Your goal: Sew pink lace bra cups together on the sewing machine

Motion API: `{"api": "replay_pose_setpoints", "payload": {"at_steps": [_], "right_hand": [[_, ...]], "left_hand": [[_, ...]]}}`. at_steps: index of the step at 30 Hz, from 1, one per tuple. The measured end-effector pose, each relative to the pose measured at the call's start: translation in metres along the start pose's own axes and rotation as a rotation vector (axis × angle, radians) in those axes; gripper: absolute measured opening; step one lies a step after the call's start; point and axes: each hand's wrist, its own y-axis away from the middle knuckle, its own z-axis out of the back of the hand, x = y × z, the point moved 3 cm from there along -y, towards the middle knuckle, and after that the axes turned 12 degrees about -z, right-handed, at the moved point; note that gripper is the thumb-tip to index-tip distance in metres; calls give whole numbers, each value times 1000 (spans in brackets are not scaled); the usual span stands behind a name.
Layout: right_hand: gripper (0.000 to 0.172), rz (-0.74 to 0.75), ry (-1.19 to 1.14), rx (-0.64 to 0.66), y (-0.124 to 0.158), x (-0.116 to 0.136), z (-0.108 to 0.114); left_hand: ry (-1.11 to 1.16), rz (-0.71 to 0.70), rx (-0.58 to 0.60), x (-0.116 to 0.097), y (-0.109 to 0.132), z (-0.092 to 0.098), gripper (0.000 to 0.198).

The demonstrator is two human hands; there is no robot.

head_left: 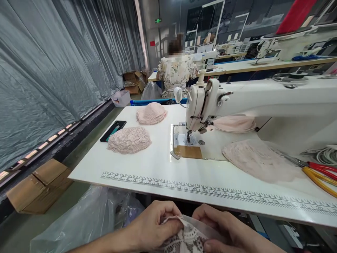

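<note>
Low in the view, just off the table's front edge, I hold a pale pink piece of lace fabric (188, 236) between both hands. My left hand (158, 225) pinches its upper left edge between thumb and fingers. On the other side, my right hand (218, 228) grips a sheer layer of the same piece. The lower part of the lace runs out of the picture. Beyond my hands stands a white sewing machine (201, 102), its needle and presser foot (189, 136) over the metal plate with no fabric under them.
Lace pieces (129, 140) and a pink stack (151, 113) lie on the table's left, beside a phone (113, 130). More sheer fabric (258, 160) and red-and-yellow-handled scissors (319, 172) lie right. A cardboard box (38, 186) and plastic bag (79, 218) are at floor level. Ahead, a person (176, 70) sits.
</note>
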Motion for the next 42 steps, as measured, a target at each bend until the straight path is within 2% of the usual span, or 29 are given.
{"api": "replay_pose_setpoints", "payload": {"at_steps": [2,4,5,8,12,16,19,23,27,31,37,42], "right_hand": [[37,58,50,-28,-2,-8,-3],[47,122,121,-84,-5,-18,-6],[45,127,125,-113,-6,-22,-7],[20,70,42,-158,-9,-31,-10],[42,8,-140,-127,-12,-33,-18],[44,-7,-266,-67,-15,-39,-23],[29,43,-203,-52,-15,-38,-23],[9,-44,11,-168,-16,-32,-17],[26,-52,116,-212,-14,-27,-12],[21,-35,183,-143,-10,-31,-9],[20,-33,188,-156,-10,-37,-4],[20,-39,129,-150,-13,-36,-2]], "left_hand": [[23,14,29,6,-5,-2,17],[-1,13,63,9,-8,-2,20],[-26,11,75,10,-9,-2,20],[-103,7,108,10,-7,-2,14],[-105,-25,146,15,-5,-6,24],[-125,-28,187,22,-8,-11,22],[-179,-26,168,22,-11,-12,14],[-222,-45,166,18,-13,-11,24],[-218,-20,204,17,-12,-9,25],[-372,-92,158,15,-10,-5,28],[-461,-131,192,22,-8,-8,12],[-488,-137,82,23,-8,-4,9]]}}
